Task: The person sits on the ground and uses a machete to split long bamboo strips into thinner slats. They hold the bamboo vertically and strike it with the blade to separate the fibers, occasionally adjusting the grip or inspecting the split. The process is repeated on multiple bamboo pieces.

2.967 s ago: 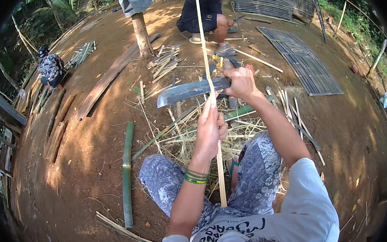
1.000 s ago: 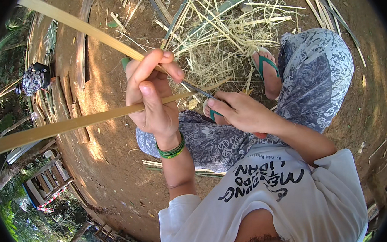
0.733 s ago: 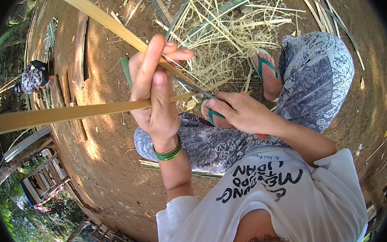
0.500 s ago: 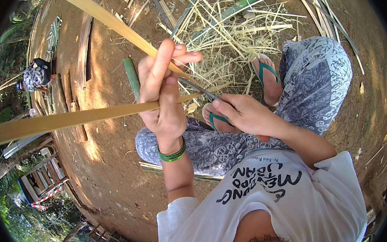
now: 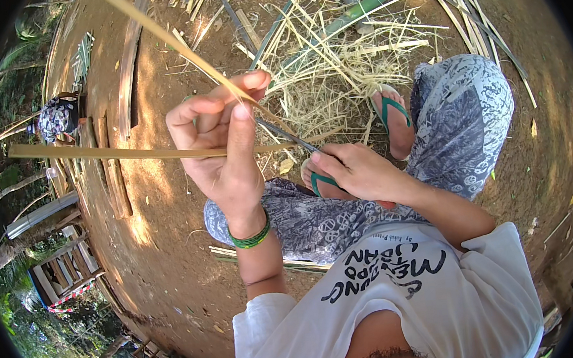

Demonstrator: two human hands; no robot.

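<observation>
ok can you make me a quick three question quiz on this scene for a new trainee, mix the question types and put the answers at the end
1. Multiple choice: which hand grips the dark blade?
a) left
b) right
c) neither

2. True or false: two pale strips extend to the left beyond the left hand, spreading apart.

3. Fill in the blank: the straps on the person's sandals are coloured ____.

Key:
1. b, the right hand
2. True
3. Green
</observation>
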